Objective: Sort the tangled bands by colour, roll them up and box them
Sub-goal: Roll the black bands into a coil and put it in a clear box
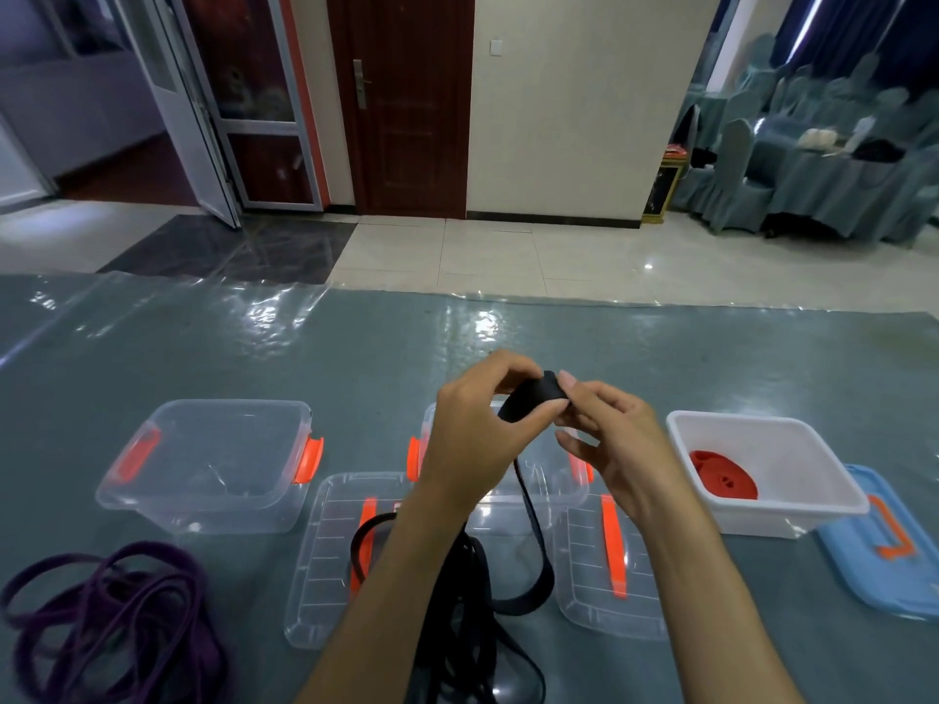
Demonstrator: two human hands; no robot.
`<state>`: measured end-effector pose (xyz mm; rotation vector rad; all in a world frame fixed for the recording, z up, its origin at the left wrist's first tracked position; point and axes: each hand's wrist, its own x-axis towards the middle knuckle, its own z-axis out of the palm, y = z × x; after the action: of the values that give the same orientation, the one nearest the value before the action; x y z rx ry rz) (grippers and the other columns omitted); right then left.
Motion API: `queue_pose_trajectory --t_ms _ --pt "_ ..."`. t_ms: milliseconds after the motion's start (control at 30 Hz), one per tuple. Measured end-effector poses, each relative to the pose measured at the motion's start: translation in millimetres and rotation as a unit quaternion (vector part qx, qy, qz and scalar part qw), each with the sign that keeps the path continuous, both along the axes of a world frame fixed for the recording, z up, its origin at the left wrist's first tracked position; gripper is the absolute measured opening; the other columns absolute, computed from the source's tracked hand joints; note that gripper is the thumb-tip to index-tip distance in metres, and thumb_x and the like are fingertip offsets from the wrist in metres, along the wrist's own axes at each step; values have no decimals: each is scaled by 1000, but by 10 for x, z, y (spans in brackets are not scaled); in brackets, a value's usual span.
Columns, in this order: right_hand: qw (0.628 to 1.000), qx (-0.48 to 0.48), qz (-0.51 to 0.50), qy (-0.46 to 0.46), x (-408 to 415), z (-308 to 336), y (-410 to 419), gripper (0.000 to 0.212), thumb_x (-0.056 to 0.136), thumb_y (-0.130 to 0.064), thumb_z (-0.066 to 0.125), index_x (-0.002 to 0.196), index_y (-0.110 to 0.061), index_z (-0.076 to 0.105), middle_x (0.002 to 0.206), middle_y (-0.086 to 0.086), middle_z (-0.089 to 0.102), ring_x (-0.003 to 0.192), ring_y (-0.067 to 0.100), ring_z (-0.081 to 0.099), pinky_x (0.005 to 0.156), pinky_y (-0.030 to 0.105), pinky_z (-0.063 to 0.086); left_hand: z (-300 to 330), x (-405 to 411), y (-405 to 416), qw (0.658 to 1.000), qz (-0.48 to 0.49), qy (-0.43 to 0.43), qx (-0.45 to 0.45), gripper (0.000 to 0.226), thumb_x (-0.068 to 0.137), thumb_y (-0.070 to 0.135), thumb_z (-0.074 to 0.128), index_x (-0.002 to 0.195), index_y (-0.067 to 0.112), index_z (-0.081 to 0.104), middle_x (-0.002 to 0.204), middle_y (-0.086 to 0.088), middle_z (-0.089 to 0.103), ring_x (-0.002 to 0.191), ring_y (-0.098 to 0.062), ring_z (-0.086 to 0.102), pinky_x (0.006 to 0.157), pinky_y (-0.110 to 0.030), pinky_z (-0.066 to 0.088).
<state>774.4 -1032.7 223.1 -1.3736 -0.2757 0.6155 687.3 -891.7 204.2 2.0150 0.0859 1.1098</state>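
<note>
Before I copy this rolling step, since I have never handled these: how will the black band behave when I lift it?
Probably floppy: below the hands the black band hangs in slack loops. The roll likely unwinds if released, since the left hand and right hand both pinch it. It looks light, held by fingertips.

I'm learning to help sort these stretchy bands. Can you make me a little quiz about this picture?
1. True or false: the white box already holds a rolled red band.
2. Which band are the left hand and right hand rolling together?
A. purple
B. black
C. red
3. Fill in: the purple bands lie loose on the table in front of the ____ clear box.

Key:
1. True.
2. B: both hands pinch the start of the black band, and the rest hangs down to the table.
3. Empty.
</note>
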Motion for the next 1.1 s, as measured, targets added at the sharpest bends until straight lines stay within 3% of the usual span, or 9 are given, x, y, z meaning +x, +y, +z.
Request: queue_pose_trajectory --t_ms 100,200,400,500,567,667,733,867,1100 --pt "1000 2 -2 -11 -7 11 72 33 92 -41 76 91 -10 84 80 10 72 77 13 70 72 22 58 -118 87 -111 994 62 -89 -17 19 85 16 89 93 4 76 98 -4 78 95 -15 75 87 -29 60" --pt "999 -16 -13 -27 -36 -3 122 31 98 -42 69 94 -16 86 82 9 78 78 14 72 72 22 58 -295 160 -219 988 97 -118 -38 18 87 17 86 94 3 77 107 -4 78 104 -17 73 92 -32 58" --pt "995 -77 -34 -57 18 -17 60 33 99 -44 67 82 -23 85 80 7 79 76 9 73 70 24 54 -444 142 -218 986 -16 -67 -152 28 86 11 87 112 16 77 115 11 76 110 -14 73 94 -27 57" --pt "992 -99 -32 -78 50 9 23 40 100 -42 66 71 -20 83 75 5 78 73 12 70 67 24 55 -418 159 -184 981 -42 -47 -183 27 88 14 85 114 18 78 112 7 78 108 -18 75 93 -33 60" --pt "987 -111 -34 -110 61 28 1 38 100 -42 66 77 -17 83 79 4 79 72 10 70 69 25 57 -390 165 -150 969 -76 -34 -234 26 91 9 82 116 13 78 114 1 79 110 -23 75 97 -40 61" --pt "985 -60 -52 -155 12 33 0 22 102 -35 66 100 -17 79 90 0 79 80 13 74 71 25 61 -280 148 -170 942 -121 -38 -310 26 92 -3 76 116 8 77 115 -8 80 112 -26 76 100 -37 59" --pt "983 -1 -76 -167 -16 63 -12 16 99 -26 70 109 -14 74 98 3 79 83 18 75 73 28 62 -203 122 -182 941 -131 -36 -311 26 93 -5 74 117 6 76 114 -8 80 111 -23 76 98 -30 59" --pt "977 41 -29 -207 -21 142 -91 20 91 -27 76 106 -15 81 99 7 81 86 23 78 75 27 61 -106 56 -140 933 -151 -38 -325 26 97 -6 68 121 3 74 114 -8 80 111 -22 76 98 -28 58" --pt "974 87 -29 -205 -57 118 -83 27 88 -17 80 114 -17 75 110 3 77 96 26 79 85 27 62 -19 21 -105 928 -180 22 -325 30 102 1 64 131 2 71 129 -12 73 125 -18 68 104 -25 53"
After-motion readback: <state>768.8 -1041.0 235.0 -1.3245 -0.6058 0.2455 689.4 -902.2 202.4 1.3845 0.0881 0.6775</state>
